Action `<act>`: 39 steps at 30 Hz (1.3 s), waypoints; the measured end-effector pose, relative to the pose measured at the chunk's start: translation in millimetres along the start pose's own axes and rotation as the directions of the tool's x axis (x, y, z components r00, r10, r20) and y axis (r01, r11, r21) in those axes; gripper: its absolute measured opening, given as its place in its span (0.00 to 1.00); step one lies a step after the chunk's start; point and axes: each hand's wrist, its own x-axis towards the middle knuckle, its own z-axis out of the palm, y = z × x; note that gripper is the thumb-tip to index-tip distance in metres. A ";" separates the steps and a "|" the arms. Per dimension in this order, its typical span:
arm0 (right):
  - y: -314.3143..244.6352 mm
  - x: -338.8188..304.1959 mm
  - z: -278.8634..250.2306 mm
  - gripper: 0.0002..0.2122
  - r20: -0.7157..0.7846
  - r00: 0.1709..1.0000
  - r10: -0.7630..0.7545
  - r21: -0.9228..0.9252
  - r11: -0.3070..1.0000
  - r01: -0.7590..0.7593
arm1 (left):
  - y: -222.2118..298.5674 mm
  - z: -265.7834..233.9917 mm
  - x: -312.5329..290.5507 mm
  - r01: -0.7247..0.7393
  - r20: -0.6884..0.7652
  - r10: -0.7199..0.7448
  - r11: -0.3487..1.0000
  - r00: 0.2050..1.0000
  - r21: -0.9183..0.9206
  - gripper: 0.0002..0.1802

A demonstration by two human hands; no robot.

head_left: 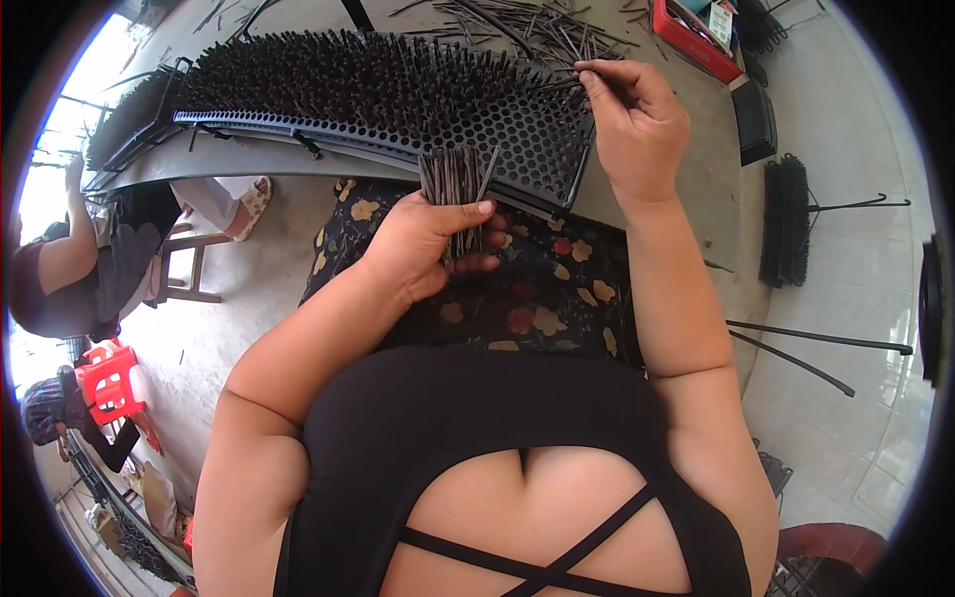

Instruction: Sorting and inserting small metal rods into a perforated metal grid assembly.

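A bundle of thin dark sticks [456, 179] stands upright in my left hand [423, 234], its fingers and thumb wrapped round the lower part. The bundle is just in front of the near edge of a black perforated tray [522, 149]. Many dark sticks [328, 80] stand packed in the holes across the tray's left and far side. At the tray's far right corner, my right hand [645, 124] is closed, thumb and forefinger pinching what looks like a thin dark stick. Holes near the right and front of the tray show no sticks.
Loose sticks [567, 30] lie scattered on the table behind the tray. A red box [691, 40] stands at the far right. Black racks [786, 219] with rods are on the floor to the right. Another person [99, 259] sits at the left, near a red stool [109, 378].
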 end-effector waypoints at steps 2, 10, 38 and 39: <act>-2.7 1.2 -1.0 0.04 0.029 0.998 -0.050 -0.046 0.998 0.051 | -0.4 0.6 -2.0 -0.006 0.001 0.006 1.000 1.000 0.003 0.10; -12.7 17.0 5.1 0.05 0.346 0.900 -0.265 -0.165 0.927 0.336 | -1.5 -0.7 -1.9 0.002 0.086 0.001 0.999 0.996 -0.039 0.12; -3.6 27.3 -3.2 0.08 0.350 0.936 0.040 -0.317 0.945 0.078 | -7.0 -1.8 2.5 -0.100 -0.040 0.108 0.981 0.993 0.165 0.09; -4.1 27.0 -4.0 0.08 0.349 0.935 0.064 -0.301 0.952 0.047 | -7.2 -2.4 2.6 -0.108 -0.034 0.115 0.981 0.993 0.163 0.09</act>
